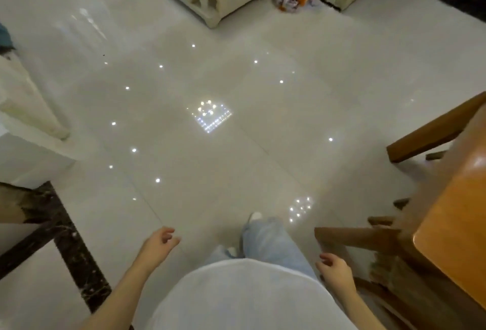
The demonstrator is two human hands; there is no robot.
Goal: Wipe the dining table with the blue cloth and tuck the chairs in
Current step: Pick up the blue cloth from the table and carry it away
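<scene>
**Both hands empty, standing beside the tabletop**

Wooden tabletop (452, 237), only its corner in view. Near chair (355, 236) stands just beside that corner; second chair (431, 132) sits further along the same tabletop edge. Right hand (334, 269) is close to the near chair's back, fingers loosely curled, grasping nothing; contact unclear. Left hand (160, 244) is well apart from the tabletop, over the glossy floor (210, 79), fingers relaxed and empty.
</scene>
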